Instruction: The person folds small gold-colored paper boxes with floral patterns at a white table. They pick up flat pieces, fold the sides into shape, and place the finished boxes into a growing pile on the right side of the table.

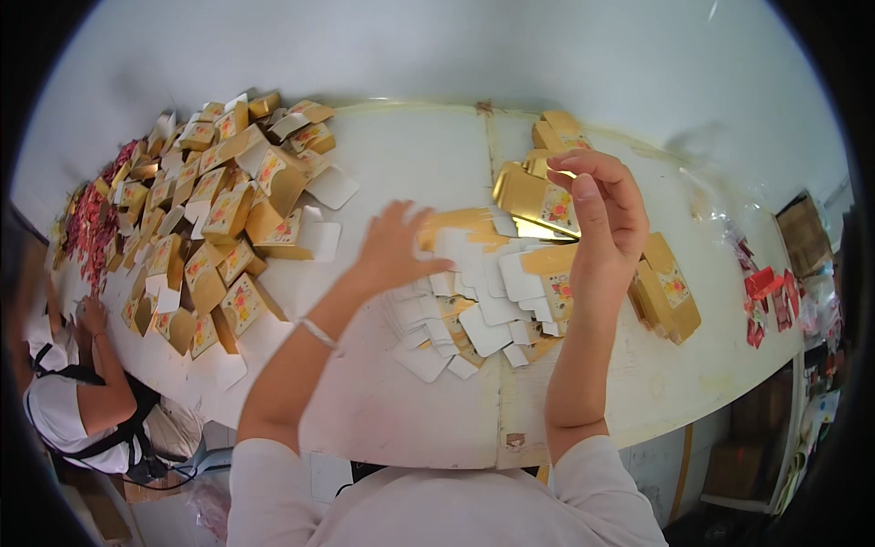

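My left hand (394, 248) is over the table with its fingers spread and holds nothing; motion blurs it a little. Just right of it spreads a loose heap of flat, unfolded cartons (483, 326), white inside and gold with flower prints outside. My right hand (609, 208) is raised above the table, fingers curved and thumb apart, with nothing visible in its grip. Close to its fingertips is a shiny gold carton (533, 193); whether they touch it I cannot tell. A stack of flat gold cartons (668, 290) lies right of my right wrist.
A big pile of folded gold boxes (223, 214) covers the table's left part, with red packets (91, 228) beyond it. Another person (87, 401) works at the left edge. Red items (770, 290) lie at the far right. More gold cartons (561, 132) lie at the back.
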The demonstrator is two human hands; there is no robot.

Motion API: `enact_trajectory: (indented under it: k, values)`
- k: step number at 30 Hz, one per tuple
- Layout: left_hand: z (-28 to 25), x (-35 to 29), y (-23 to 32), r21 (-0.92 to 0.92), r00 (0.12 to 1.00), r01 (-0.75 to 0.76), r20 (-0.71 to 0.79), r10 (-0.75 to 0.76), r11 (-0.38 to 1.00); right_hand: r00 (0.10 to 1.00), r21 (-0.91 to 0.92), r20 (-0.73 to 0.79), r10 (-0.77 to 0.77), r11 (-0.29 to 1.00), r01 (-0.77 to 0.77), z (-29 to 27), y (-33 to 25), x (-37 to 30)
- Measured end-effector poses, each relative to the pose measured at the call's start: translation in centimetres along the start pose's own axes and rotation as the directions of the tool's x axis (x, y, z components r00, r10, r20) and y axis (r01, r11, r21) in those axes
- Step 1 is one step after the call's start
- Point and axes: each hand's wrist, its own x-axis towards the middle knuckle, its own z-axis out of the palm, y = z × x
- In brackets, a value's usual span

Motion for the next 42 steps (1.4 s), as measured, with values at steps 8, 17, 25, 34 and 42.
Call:
enact_trajectory:
  k: [8,17,25,34,42]
  values:
    - [5.3,3.7,13.2,0.037,0.98,-0.137,0.148,0.13,0.99,0.96,0.111,-0.239,-0.148,0.978,0.179,-2.6,-1.5,0.5]
    - [5.6,5.8,15.7,0.187,0.984,-0.108,0.163,0.078,0.976,0.961,0.141,-0.241,-0.136,0.975,0.173,-3.3,-2.3,0.5]
    - [-4.6,0.2,8.2,-0.744,0.995,0.089,0.09,-0.032,0.662,0.965,0.099,-0.259,-0.04,0.993,0.068,-3.7,-2.3,0.6]
    - [-7.2,-3.1,9.7,-0.873,0.931,-0.134,-0.273,-0.243,0.468,0.96,-0.644,0.28,-0.03,0.736,0.211,0.5,-0.9,-0.2]
    - [-7.6,-3.5,9.3,-0.807,0.934,-0.094,-0.274,-0.23,0.583,0.941,-0.629,0.338,0.029,0.751,0.202,1.9,0.3,-0.5]
